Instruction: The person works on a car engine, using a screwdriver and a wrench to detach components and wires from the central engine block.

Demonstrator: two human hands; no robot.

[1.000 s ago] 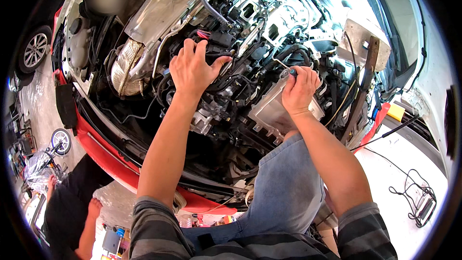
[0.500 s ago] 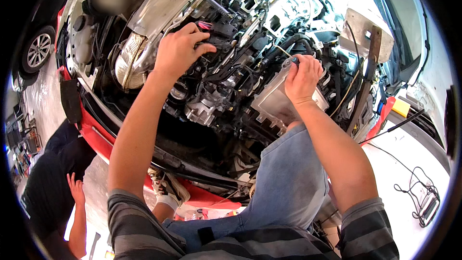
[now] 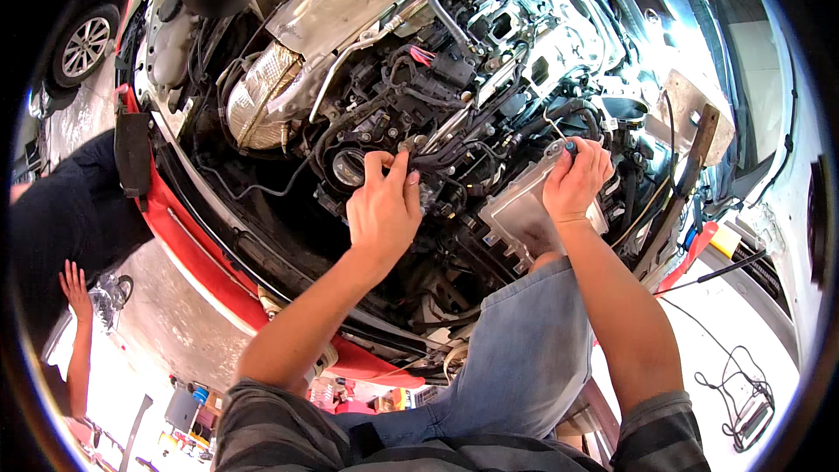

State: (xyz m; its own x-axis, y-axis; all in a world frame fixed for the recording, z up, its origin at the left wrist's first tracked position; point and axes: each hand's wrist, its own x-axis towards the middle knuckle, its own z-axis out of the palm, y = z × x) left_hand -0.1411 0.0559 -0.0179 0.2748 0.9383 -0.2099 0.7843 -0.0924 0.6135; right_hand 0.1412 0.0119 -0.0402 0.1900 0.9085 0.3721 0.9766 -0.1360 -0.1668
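Note:
My left hand reaches into the engine bay beside a round-mouthed metal housing. Its fingers are bent and close together at a small fitting among dark hoses; what they grip is hidden. In my right hand is a pick with a teal-ended handle and a thin metal shaft, bent at the tip. That hand is above a flat silver metal box. Pink-red wires show at a black connector in the engine.
A silver heat shield and a foil-wrapped part occupy the left of the bay. The red bumper edge curves across the front. A dark-clothed person stands at left. Black cable lies coiled at lower right.
My left hand has moved down and toward the right, from near the pink-red wires to the round-mouthed housing. My right hand still holds the pick. The view has shifted slightly.

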